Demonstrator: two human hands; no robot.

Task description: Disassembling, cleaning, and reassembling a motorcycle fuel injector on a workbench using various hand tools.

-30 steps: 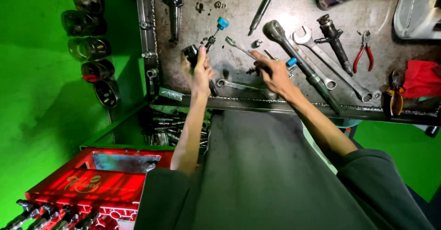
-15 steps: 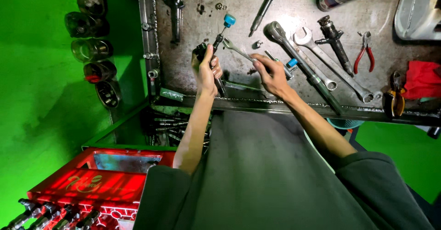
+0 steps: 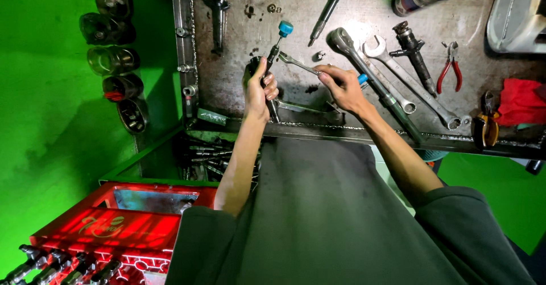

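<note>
On the stained metal table (image 3: 352, 17), the left hand (image 3: 259, 91) has its fingers wrapped tightly around a dark fuel injector (image 3: 267, 63) with a blue cap, holding it upright-tilted above the near edge of the table, the blue cap pointing toward the far side. The right hand (image 3: 341, 89) is just right of it, its fingers pinched closed on the handle of a slim open-end wrench (image 3: 296, 63), whose far end reaches left to the injector body and appears to touch it. To the right of the right hand lie a large ratchet handle (image 3: 369, 74) and a long combination wrench (image 3: 409, 83), side by side and slanting toward the near right. Farther right are red-handled pliers (image 3: 449, 66), another injector (image 3: 412, 49) and a red cloth (image 3: 520, 100). Two more injectors (image 3: 219, 15) lie at the far side. At the near left stands a red toolbox (image 3: 114, 228).
</note>
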